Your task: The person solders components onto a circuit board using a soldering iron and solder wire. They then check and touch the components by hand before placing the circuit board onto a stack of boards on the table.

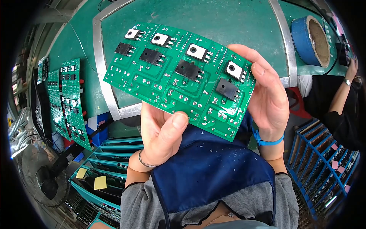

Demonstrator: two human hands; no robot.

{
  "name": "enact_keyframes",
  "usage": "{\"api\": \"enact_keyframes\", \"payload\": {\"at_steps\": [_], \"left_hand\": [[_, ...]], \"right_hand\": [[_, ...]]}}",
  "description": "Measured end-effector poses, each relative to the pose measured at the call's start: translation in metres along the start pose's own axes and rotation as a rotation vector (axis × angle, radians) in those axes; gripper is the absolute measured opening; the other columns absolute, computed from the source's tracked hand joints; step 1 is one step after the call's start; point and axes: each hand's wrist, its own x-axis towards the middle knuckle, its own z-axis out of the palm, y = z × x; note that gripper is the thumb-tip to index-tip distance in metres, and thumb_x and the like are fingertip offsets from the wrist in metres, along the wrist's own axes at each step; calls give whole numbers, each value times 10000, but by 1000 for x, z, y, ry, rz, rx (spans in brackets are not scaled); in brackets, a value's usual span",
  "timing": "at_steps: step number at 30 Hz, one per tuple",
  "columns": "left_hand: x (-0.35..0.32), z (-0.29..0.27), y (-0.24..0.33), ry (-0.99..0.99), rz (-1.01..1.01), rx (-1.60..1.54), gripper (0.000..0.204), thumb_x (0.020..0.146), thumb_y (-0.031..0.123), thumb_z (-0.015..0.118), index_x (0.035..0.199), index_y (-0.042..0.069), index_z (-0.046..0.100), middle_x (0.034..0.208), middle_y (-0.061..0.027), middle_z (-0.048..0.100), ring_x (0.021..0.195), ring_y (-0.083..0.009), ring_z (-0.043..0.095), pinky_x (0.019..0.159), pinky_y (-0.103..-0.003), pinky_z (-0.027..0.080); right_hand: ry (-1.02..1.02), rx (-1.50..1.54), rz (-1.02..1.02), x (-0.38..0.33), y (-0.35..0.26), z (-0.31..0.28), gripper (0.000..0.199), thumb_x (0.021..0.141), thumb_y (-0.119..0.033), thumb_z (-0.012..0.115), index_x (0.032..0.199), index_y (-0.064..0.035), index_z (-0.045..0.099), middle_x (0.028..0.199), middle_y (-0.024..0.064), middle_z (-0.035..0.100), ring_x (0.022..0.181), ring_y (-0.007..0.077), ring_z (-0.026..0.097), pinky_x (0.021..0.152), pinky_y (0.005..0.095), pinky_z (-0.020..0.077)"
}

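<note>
Both my hands hold up a green circuit board [167, 86], tilted, with its soldered face toward me. Two rows of flat three-legged transistors run across it, light ones such as the white transistor [197, 52] above and black ones such as the black transistor [187, 69] below. My left hand [162, 131] grips the lower edge, its thumb on the front face and the fingers hidden behind. At the right end my right hand [267, 89] is closed on the board's edge, fingertips near the upper right corner. Beneath the board lies the green bench top [244, 23].
More boards [66, 103] stand upright at the left. A fan [45, 171] is at lower left, beside a teal rack [99, 194] with yellow notes. A blue rack [324, 168] stands right. A blue tape roll [310, 41] sits on the bench near another person's arm [343, 91].
</note>
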Motion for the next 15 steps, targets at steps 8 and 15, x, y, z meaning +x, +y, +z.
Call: {"api": "enact_keyframes", "payload": {"at_steps": [8, 15], "left_hand": [[-8, 0, -5, 24, 24, -13, 695, 840, 227, 756, 1381, 19, 374, 1324, -117, 535, 1195, -248, 559, 1020, -427, 447], [-7, -12, -19, -223, 197, -25, 755, 822, 207, 781, 1408, 31, 338, 1345, -110, 506, 1209, -247, 536, 1029, -448, 437]], "right_hand": [[-43, 130, -4, 1, 4, -4, 393, 996, -168, 472, 1304, 70, 523, 1209, 123, 625, 1124, 169, 595, 1005, 319, 455], [-51, 157, 9, 2, 5, -6, 392, 1005, -172, 462, 1299, 81, 520, 1203, 130, 632, 1117, 169, 604, 1002, 313, 464]]}}
